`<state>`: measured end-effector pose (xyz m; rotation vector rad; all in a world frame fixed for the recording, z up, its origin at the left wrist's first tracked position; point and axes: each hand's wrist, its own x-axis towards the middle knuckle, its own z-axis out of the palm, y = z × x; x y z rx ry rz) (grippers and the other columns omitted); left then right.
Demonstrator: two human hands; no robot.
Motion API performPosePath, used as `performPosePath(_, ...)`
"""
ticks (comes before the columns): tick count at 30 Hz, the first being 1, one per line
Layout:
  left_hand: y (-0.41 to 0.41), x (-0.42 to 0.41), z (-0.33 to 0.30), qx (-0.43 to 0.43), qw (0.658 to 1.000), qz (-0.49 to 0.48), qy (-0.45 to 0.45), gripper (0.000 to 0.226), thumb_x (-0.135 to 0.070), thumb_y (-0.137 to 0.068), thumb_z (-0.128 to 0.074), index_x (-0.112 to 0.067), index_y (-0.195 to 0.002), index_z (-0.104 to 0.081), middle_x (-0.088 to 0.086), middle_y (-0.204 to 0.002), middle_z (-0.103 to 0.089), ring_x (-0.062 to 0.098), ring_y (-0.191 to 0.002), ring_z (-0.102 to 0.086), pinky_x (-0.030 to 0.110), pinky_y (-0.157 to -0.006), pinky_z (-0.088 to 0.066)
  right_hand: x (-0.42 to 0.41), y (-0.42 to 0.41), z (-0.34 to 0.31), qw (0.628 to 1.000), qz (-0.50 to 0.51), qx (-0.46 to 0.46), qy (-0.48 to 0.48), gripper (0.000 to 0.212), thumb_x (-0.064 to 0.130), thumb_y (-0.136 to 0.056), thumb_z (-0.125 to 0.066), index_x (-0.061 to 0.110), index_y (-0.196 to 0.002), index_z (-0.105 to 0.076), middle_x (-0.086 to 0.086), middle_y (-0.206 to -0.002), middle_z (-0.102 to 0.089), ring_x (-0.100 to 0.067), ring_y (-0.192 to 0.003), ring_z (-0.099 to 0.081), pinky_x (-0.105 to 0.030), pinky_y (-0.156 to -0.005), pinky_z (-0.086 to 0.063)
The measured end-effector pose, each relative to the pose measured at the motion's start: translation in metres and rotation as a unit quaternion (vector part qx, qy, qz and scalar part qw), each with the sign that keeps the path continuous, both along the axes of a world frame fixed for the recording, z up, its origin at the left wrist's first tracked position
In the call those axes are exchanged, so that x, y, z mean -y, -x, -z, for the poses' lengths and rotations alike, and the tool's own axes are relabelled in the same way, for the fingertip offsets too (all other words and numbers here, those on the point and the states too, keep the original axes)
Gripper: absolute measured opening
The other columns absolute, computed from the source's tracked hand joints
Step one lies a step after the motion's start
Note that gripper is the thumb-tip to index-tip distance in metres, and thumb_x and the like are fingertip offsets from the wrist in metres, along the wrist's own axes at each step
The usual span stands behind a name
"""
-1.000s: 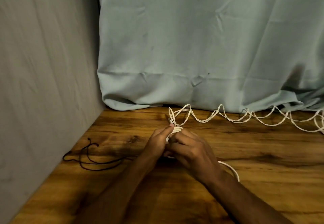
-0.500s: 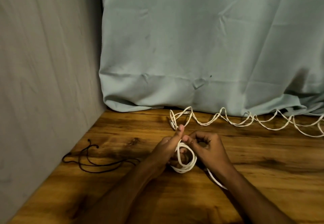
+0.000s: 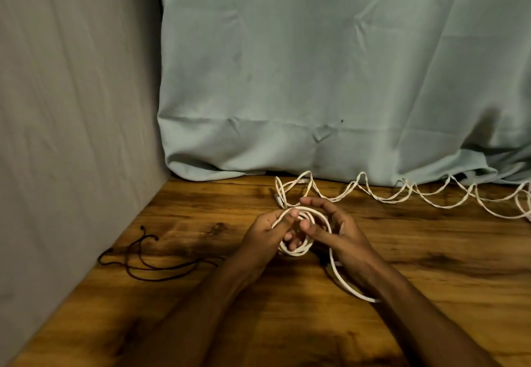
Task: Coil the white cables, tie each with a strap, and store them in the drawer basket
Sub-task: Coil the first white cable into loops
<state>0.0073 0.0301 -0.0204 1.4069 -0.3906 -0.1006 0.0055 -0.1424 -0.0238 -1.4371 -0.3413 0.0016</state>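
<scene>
A small coil of white cable (image 3: 301, 247) hangs between my two hands above the wooden table (image 3: 431, 294). My left hand (image 3: 265, 231) pinches the coil's left side between thumb and fingers. My right hand (image 3: 339, 231) holds the coil's right side, its thumb inside the loop and its fingers curved over the top. The cable's loose tail (image 3: 344, 283) runs down under my right wrist. More white cable (image 3: 402, 195) lies in wavy loops along the foot of the cloth, out to the right edge. Black straps (image 3: 143, 260) lie on the table at the left.
A pale green cloth (image 3: 316, 79) hangs behind the table and a grey cloth wall (image 3: 71, 107) closes the left side. No drawer basket is in view.
The coil has grown by a turn. My right hand has come round from the coil's right to hold it, and both hands have shifted slightly right.
</scene>
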Motion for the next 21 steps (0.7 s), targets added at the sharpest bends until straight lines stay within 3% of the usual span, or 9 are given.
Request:
performPosePath(2,-0.001,-0.001,0.002,0.005,1.0,-0.006,-0.023,0.029,-0.029,-0.103,-0.052,-0.007,-0.087,-0.064,0.002,-0.061,-0.047,0.016,-0.056,-0.05,0.026,-0.057,-0.047,-0.001,0.0,0.001,0.999,0.017,0.009,0.036,0.06,0.006,-0.075,-0.089,0.023,-0.129,-0.069,-0.018,-0.123,-0.075,-0.046,-0.114,-0.071,-0.059,-0.1,-0.056)
performPosePath(4,-0.001,0.0,0.004,0.003,0.999,0.005,-0.038,0.029,-0.028,-0.101,-0.056,0.0,-0.098,-0.065,0.001,-0.062,-0.05,0.014,-0.055,-0.051,0.026,-0.058,-0.048,-0.003,-0.001,0.001,0.994,0.063,0.029,0.085,0.051,-0.01,-0.082,-0.076,0.02,-0.122,-0.07,-0.013,-0.114,-0.077,-0.041,-0.107,-0.074,-0.059,-0.095,-0.06)
performPosePath(6,0.001,0.004,0.003,-0.001,0.999,0.018,-0.047,0.026,-0.027,-0.1,-0.058,-0.001,-0.099,-0.065,-0.001,-0.06,-0.049,0.013,-0.052,-0.049,0.025,-0.056,-0.045,-0.004,-0.001,0.0,0.987,0.093,0.044,0.125,0.045,-0.014,-0.088,-0.067,0.023,-0.113,-0.072,-0.011,-0.105,-0.079,-0.035,-0.097,-0.077,-0.053,-0.087,-0.063)
performPosePath(8,0.004,0.01,0.003,-0.018,0.998,0.048,-0.026,0.022,-0.025,-0.099,-0.061,-0.01,-0.085,-0.069,0.0,-0.055,-0.045,0.014,-0.047,-0.046,0.027,-0.056,-0.04,-0.004,-0.001,-0.001,0.986,0.106,0.03,0.125,0.038,-0.013,-0.09,-0.066,0.022,-0.1,-0.077,-0.012,-0.095,-0.08,-0.032,-0.087,-0.077,-0.045,-0.077,-0.063)
performPosePath(11,0.006,0.018,0.006,-0.052,0.997,0.063,-0.001,0.041,-0.027,-0.091,-0.067,-0.018,-0.05,-0.064,0.005,-0.052,-0.037,0.018,-0.047,-0.04,0.028,-0.061,-0.042,-0.004,-0.002,-0.003,0.989,0.098,0.004,0.114,0.033,-0.018,-0.087,-0.058,0.008,-0.08,-0.079,-0.019,-0.079,-0.077,-0.034,-0.068,-0.07,-0.035,-0.059,-0.056)
performPosePath(13,0.007,0.019,0.005,-0.063,0.996,0.061,0.017,0.045,-0.037,-0.084,-0.071,-0.018,-0.046,-0.057,0.006,-0.054,-0.034,0.019,-0.049,-0.035,0.025,-0.06,-0.043,-0.004,-0.003,-0.005,0.99,0.088,0.001,0.107,0.042,-0.022,-0.083,-0.053,0.009,-0.069,-0.077,-0.017,-0.067,-0.072,-0.029,-0.058,-0.066,-0.03,-0.051,-0.053)
performPosePath(17,0.006,0.021,0.0,-0.143,0.981,0.093,0.09,0.055,-0.068,-0.077,-0.068,-0.016,-0.066,-0.056,-0.006,-0.043,-0.03,0.02,-0.051,-0.023,0.021,-0.053,-0.045,-0.002,-0.008,-0.003,0.994,0.067,-0.029,0.081,0.049,-0.027,-0.076,-0.048,0.012,-0.06,-0.072,-0.015,-0.058,-0.063,-0.026,-0.05,-0.06,-0.03,-0.052,-0.052)
performPosePath(21,0.005,0.024,-0.003,-0.205,0.969,0.089,0.108,0.048,-0.053,-0.097,-0.048,-0.014,-0.071,-0.055,-0.007,-0.043,-0.028,0.012,-0.041,-0.024,0.027,-0.065,-0.043,0.0,-0.014,-0.001,0.993,0.071,-0.045,0.082,0.049,-0.027,-0.071,-0.047,0.013,-0.058,-0.071,-0.012,-0.058,-0.063,-0.024,-0.051,-0.058,-0.03,-0.057,-0.048)
